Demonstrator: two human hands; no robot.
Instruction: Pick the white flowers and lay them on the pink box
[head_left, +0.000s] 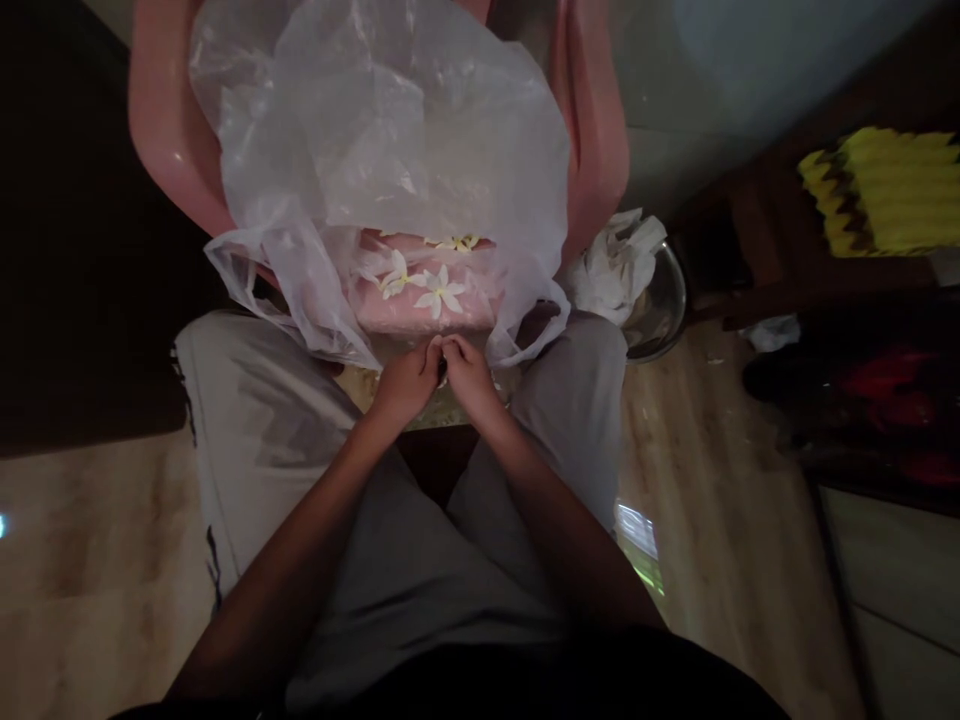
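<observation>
The left hand (pixel 409 380) and right hand (pixel 470 376) meet at the fingertips; whether they grip anything I cannot tell. Just beyond, white star-shaped flowers (pixel 439 292) with yellowish centres lie at the opening of a crumpled translucent plastic bag (pixel 420 150) on a pink plastic chair (pixel 604 150), amid brown wood-patterned flooring (pixel 697 500).

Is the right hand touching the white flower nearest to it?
Apart: the head view shows a gap between the right hand and the lowest petals of the white flower.
</observation>
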